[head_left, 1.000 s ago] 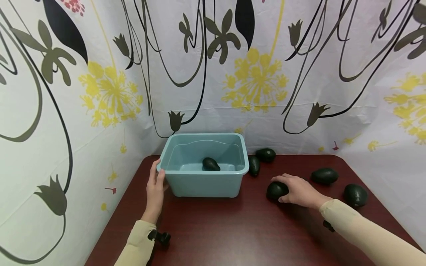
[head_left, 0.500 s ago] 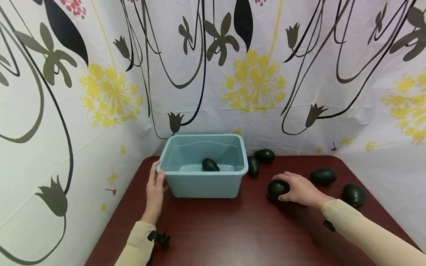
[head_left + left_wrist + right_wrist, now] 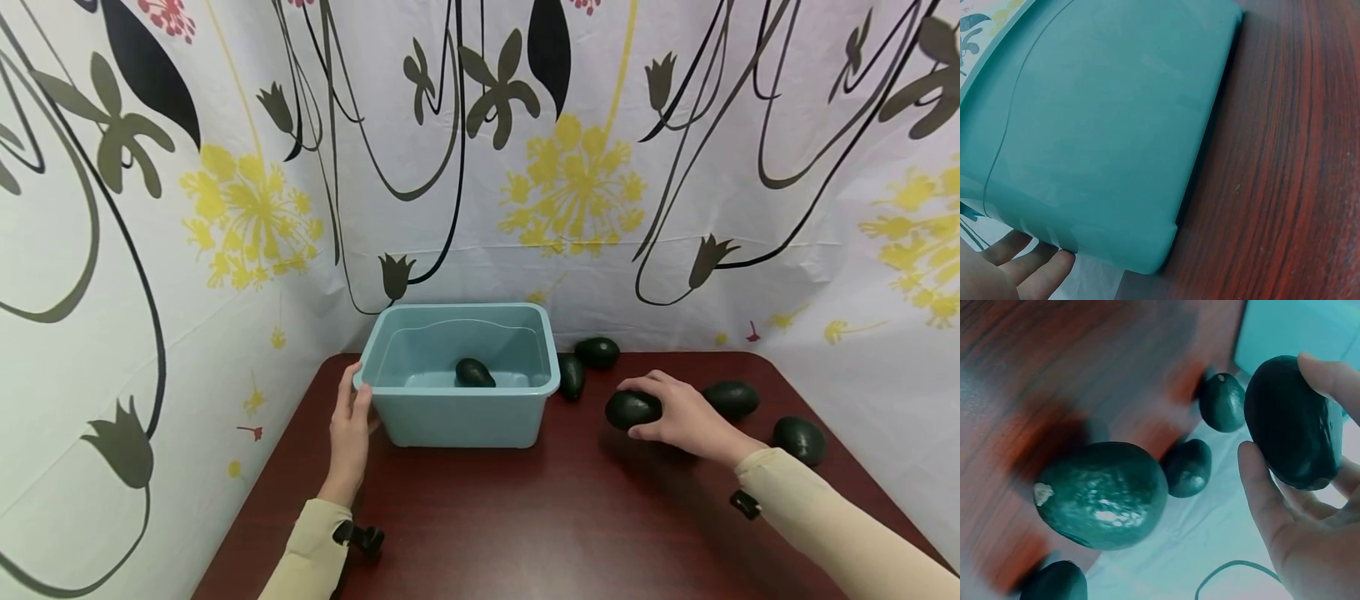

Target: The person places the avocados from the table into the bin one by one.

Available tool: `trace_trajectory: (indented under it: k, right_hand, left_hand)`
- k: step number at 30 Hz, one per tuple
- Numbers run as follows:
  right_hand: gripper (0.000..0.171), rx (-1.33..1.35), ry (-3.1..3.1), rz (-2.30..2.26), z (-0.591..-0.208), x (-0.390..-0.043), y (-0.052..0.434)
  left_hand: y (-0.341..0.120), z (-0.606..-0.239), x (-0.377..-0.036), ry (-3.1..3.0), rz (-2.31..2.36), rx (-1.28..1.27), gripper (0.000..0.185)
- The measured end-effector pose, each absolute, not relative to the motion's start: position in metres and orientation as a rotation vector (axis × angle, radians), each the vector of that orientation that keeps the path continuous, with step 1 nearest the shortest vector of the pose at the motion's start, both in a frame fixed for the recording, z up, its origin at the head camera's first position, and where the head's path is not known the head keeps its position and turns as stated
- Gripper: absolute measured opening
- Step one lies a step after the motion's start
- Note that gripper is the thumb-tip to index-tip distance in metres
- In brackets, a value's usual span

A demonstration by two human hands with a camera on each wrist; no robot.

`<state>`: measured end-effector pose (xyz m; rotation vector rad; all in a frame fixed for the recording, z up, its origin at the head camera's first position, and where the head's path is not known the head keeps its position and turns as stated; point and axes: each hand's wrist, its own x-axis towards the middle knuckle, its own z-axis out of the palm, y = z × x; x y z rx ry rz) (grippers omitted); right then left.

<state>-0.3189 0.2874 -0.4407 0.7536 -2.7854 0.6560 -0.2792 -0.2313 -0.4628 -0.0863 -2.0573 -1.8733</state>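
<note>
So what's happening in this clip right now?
A person's right hand grips a dark avocado above the red-brown table. The left hand rests against the side of a teal tub, which has one avocado inside. Four more avocados lie on the table to the tub's right.

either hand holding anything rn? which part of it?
Right hand grips an avocado around its body, lifted off the table. Left hand rests on the teal bin's left corner.
</note>
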Motion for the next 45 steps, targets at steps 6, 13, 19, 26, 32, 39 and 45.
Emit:
trace_trajectory:
  k: [6, 13, 19, 26, 32, 39, 45]
  right_hand:
    - [0.065, 0.728, -2.773, 0.726, -0.429, -0.315, 0.288]
    - [0.064, 0.674, -2.735, 0.798, -0.412, -0.31, 0.283]
    - [0.064, 0.667, -2.71, 0.818, -0.399, -0.306, 0.278]
    - [0.065, 0.705, -2.708, 0.842, -0.385, -0.305, 0.272]
    - [0.065, 0.741, -2.673, 0.852, -0.373, -0.302, 0.264]
    - [0.063, 0.775, -2.633, 0.886, -0.361, -0.302, 0.254]
    - [0.062, 0.783, -2.616, 0.92, -0.352, -0.302, 0.247]
  left_hand:
    - [-0.231, -0.463, -0.279, -2.053, -1.875, -0.091, 0.053]
    - [-0.231, -0.464, -0.279, -2.052, -1.871, -0.09, 0.053]
    - [-0.232, -0.465, -0.28, -2.057, -1.872, -0.085, 0.054]
    - [-0.235, -0.474, -0.286, -2.053, -1.877, -0.087, 0.052]
    - [-0.238, -0.49, -0.297, -2.043, -1.85, -0.078, 0.047]
    - [-0.239, -0.493, -0.3, -2.035, -1.824, -0.058, 0.046]
    - [-0.237, -0.493, -0.299, -2.032, -1.829, -0.06, 0.046]
